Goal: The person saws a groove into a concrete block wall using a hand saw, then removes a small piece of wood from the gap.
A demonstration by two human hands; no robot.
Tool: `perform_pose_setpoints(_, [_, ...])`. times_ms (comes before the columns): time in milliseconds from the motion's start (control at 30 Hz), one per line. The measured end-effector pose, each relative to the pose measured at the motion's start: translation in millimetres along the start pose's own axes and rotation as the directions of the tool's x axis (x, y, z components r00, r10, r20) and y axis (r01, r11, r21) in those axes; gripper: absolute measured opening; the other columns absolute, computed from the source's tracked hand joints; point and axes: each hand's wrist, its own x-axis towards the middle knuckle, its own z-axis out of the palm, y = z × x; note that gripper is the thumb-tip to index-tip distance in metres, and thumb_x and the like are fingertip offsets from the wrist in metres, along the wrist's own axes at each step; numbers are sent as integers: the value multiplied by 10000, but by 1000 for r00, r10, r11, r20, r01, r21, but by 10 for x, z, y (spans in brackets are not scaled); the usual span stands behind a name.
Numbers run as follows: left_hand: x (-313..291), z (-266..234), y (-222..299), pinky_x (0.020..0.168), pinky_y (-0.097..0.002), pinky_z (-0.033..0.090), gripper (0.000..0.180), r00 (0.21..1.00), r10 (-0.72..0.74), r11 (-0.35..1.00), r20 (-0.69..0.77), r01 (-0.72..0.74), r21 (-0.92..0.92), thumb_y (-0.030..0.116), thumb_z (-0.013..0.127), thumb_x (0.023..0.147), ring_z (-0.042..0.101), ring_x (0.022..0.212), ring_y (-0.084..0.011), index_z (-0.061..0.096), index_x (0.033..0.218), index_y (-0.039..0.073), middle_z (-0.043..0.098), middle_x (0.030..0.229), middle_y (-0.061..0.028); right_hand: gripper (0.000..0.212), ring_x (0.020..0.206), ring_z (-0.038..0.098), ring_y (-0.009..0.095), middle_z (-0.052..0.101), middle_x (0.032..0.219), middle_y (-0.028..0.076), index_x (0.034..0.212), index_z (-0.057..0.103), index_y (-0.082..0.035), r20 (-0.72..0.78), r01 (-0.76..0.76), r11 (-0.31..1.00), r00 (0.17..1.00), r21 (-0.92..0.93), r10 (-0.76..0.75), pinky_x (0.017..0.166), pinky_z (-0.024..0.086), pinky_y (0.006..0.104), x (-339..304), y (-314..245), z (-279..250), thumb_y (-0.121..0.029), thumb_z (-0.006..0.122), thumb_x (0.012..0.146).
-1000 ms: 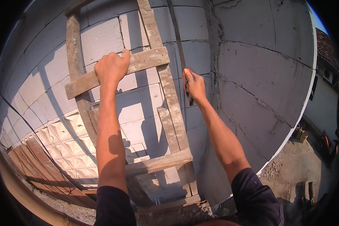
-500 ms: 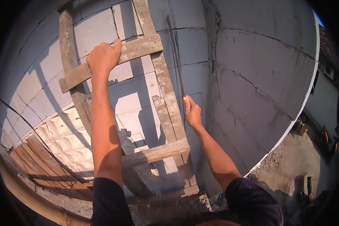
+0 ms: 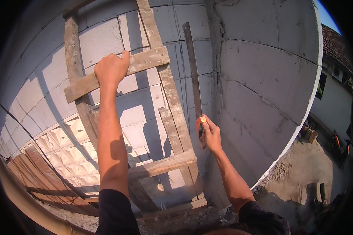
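Note:
My left hand [image 3: 111, 70] is wrapped over an upper rung [image 3: 150, 59] of a rough wooden ladder [image 3: 171, 96], thumb pointing up. To the right of the ladder, my right hand [image 3: 211, 137] grips a hand saw [image 3: 193, 70] by its orange handle. The long, dark, toothed blade points upward, its flat side partly facing me and its teeth toward the ladder. Behind the blade is the pale block wall, near the inner corner; I cannot tell whether the blade touches it.
Light block walls [image 3: 262, 82] meet at a rough mortar joint [image 3: 216, 58]. Patterned cream blocks [image 3: 72, 149] and brown boards [image 3: 47, 176] stand lower left, above a bamboo pole [image 3: 35, 211]. Beyond the right wall's edge lie concrete ground [image 3: 298, 176] and a building [image 3: 333, 102].
My right hand has shifted slightly right and lower, and the saw has turned from nearly edge-on to show its blade and orange handle. My left hand keeps hold of the rung.

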Motion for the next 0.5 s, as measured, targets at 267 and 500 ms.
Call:
perform_pose_setpoints(267, [-8,56,126,773,-492,560,663,1000,13,1000,1,-13,-15,527,476,933,728,792,-447,777,818,-52,712,786,-302,317,564,529,121,558,657,25,1222,710,-46,25,195,981,981,-17,-194,543,455,327,1698,-1382,432,-234,522,1051])
perform_pose_setpoints(500, [-60,6,84,758,-491,558,640,999,23,1000,-28,-23,-6,512,502,923,721,767,-447,767,787,-55,701,760,-304,315,498,448,64,493,606,-30,1122,705,2,-45,257,964,965,-65,-260,490,409,287,1837,-829,671,-257,535,1064])
